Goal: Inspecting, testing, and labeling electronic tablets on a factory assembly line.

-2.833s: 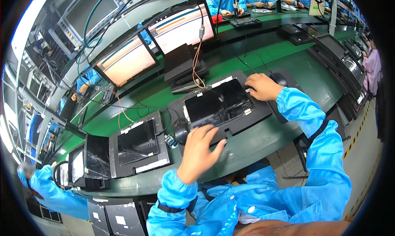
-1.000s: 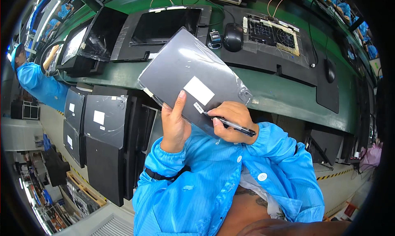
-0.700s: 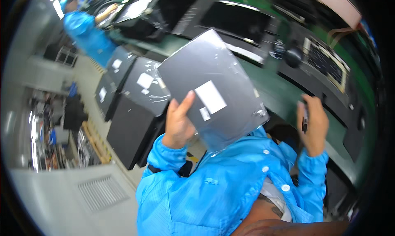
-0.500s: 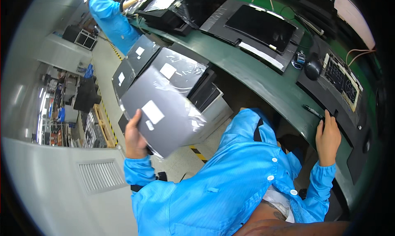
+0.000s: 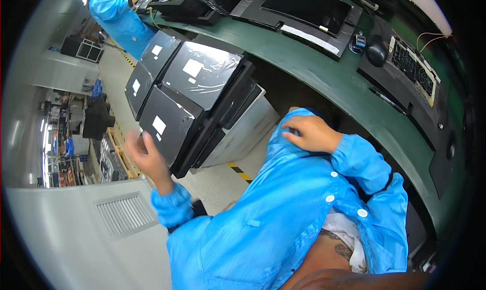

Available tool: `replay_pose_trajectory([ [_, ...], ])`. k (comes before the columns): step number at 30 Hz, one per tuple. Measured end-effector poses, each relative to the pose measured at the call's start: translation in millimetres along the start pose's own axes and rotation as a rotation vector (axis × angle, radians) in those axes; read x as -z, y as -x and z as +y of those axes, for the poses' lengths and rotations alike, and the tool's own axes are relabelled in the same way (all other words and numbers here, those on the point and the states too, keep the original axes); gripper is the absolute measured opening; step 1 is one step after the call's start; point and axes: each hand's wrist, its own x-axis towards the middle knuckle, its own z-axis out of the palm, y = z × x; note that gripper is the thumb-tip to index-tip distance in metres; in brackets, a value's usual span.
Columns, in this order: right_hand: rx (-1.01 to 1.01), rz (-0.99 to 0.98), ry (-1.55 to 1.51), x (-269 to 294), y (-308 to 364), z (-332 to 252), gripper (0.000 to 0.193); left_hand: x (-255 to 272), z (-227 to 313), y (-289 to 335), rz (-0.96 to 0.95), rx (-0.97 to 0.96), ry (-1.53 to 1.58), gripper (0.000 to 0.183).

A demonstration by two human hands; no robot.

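Letting go since half a second ago, the left hand [image 5: 147, 156] no longer grips the grey bagged panel [image 5: 166, 123]; it now hovers open, fingers blurred, just beside the panel's lower edge, perhaps brushing it. That panel stands tilted in a rack of flat rectangular panels [image 5: 202, 72], each wrapped in glossy crinkled plastic with a white square label. The right hand [image 5: 311, 133] has left the green tabletop [image 5: 324, 70] and rests loosely curled and empty on the smooth blue smock [image 5: 283, 209]. Beyond it, the tabletop carries a matte black tray [image 5: 304, 9].
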Motion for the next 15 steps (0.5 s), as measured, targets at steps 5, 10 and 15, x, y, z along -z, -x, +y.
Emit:
replay_pose_trajectory([
  [5,0.055,-0.067,0.128,-52,-67,32,0.038,-67,29,128,-0.723,1.2,0.846,0.054],
  [10,0.278,-0.093,0.248,-93,-100,38,0.049,-105,-28,139,-0.246,1.465,1.197,0.061],
  [15,0.28,-0.071,0.275,-102,-105,28,0.06,-89,-54,117,-0.306,1.708,1.352,0.069],
])
